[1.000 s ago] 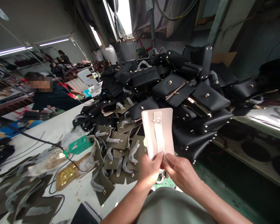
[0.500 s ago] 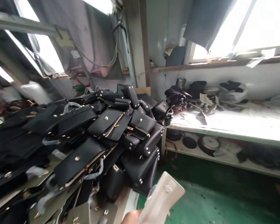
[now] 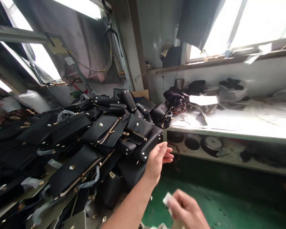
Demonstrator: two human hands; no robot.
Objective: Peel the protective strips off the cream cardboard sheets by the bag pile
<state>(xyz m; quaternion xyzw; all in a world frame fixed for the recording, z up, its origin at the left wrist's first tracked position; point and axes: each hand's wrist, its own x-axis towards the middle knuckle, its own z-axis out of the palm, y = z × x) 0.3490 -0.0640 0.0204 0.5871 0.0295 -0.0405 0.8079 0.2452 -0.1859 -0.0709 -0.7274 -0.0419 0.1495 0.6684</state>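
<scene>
My left hand (image 3: 157, 159) reaches forward beside the heap of black handbags (image 3: 124, 127), fingers stretched out and nothing in them. Nearer to me, my right hand (image 3: 186, 206) is closed, its fingers pinching a small white piece (image 3: 167, 198) whose kind I cannot make out. Below it, part of a cream-coloured thing (image 3: 162, 226) shows at the bottom edge. A flat white piece (image 3: 203, 100) appears over the back of the white workbench (image 3: 231, 124); whether it lies there or is in the air, I cannot tell.
The handbags have metal fittings, several with wrapped handles. Dark cloth and bags (image 3: 175, 97) and a white plastic bag (image 3: 233, 90) stand on the bench. Its lower shelf holds round reels (image 3: 213, 143). Green floor (image 3: 219, 190) lies in front, and a pillar (image 3: 135, 44) rises behind.
The cream piece held low at the front has left that spot, and a flat white piece now shows over the bench. Both hands have come into view; the camera has turned slightly right.
</scene>
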